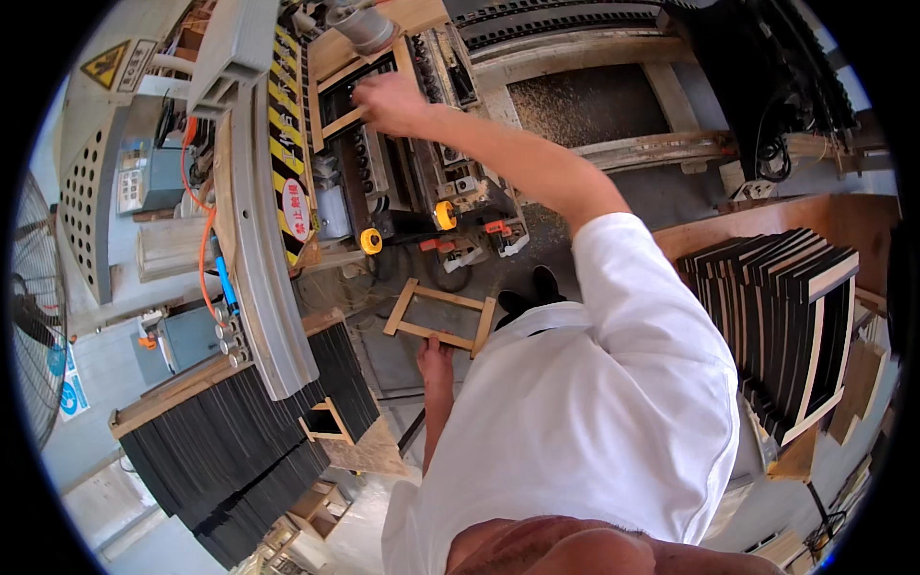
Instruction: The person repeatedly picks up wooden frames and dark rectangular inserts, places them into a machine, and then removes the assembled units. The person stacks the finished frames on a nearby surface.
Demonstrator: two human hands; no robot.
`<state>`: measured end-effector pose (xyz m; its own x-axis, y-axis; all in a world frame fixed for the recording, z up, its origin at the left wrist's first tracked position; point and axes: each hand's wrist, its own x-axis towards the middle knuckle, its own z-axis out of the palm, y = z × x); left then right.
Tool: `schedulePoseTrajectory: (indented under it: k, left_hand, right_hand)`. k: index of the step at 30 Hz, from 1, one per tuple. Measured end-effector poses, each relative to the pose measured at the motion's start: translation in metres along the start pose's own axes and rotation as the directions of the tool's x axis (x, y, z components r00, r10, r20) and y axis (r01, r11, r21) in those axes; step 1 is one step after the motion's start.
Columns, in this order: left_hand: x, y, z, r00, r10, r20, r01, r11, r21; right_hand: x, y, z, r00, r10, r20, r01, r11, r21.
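The left hand point(436, 360) holds an open, rectangular frame of pale wooden strips point(447, 296) by its lower rail, thumb and fingers pinching the wood. This frame is tilted in the air above the grey floor point(556, 247), beyond the near end of a long metal machine bed point(356, 177), where two round yellow knobs point(371, 241) sit.

The right hand point(391, 103) reaches across to the far part of the machine bed, over a second pale wooden frame with a dark opening point(343, 123). Its fingers are bent downward; whether they grip this frame cannot be told. A yellow-and-black striped guard point(286, 144) runs along the bed's left edge.

To the left stands a broad stack of black-edged frames point(230, 460); to the right, a tall leaning pile of black and pale frames point(767, 331).
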<state>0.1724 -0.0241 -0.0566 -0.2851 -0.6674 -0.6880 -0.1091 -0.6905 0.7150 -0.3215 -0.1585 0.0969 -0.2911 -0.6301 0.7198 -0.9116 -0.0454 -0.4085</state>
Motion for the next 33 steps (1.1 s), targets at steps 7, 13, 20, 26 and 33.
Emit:
schedulePoseTrajectory:
  k: [7,13,20,26,33]
  left_hand:
    - [-0.001,-0.008,-0.007,0.997,-0.07,-0.022,0.067,0.99,-0.123]
    - [-0.013,-0.011,-0.01,0.997,-0.015,-0.069,0.006,0.992,-0.126]
    - [-0.009,-0.009,-0.006,0.998,-0.038,-0.056,0.035,0.997,-0.064]
    - [-0.002,-0.022,-0.007,0.991,0.01,-0.132,-0.022,0.996,-0.089]
    - [-0.016,-0.036,-0.012,0.974,0.01,-0.225,-0.049,0.984,-0.172]
  right_hand:
    - [-0.04,0.032,-0.031,0.759,0.651,-0.025,-0.643,0.755,0.127]
    - [-0.049,0.041,-0.008,0.788,0.615,-0.025,-0.613,0.788,0.064]
    - [-0.045,0.049,-0.019,0.823,0.567,-0.02,-0.564,0.821,0.087]
    - [-0.006,-0.007,-0.023,0.997,0.063,0.051,-0.053,0.98,-0.19]
    - [0.025,0.001,0.033,0.819,0.149,0.553,0.072,0.931,-0.357]
